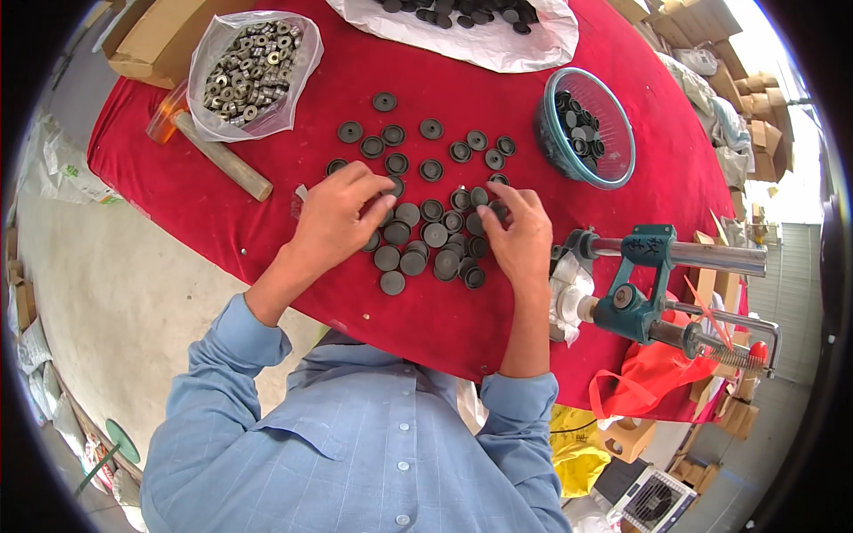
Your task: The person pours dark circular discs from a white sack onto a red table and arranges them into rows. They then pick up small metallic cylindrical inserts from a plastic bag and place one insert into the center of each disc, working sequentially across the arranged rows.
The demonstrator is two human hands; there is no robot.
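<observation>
Both of my hands are over a loose spread of round black caps (434, 234) on a red-covered table (373, 315). My left hand (338, 216) is at the left of the pile, thumb and forefinger curled on either side of a black cap (396, 186). At the right side, my right hand (522, 233) has its fingers bent round another black cap (499, 210). Nearest me the caps lie heaped and overlapping, many with smooth faces up. Farther off, several caps (431, 130) lie singly with their hollow, rimmed side up.
A clear bag of metal rings (253, 75) stands far left, beside a wooden stick (222, 157) and a cardboard box (169, 44). At far right is a teal basin (549, 147) of black caps. A white sack (498, 49) holds more. A green hand press (626, 298) stands right.
</observation>
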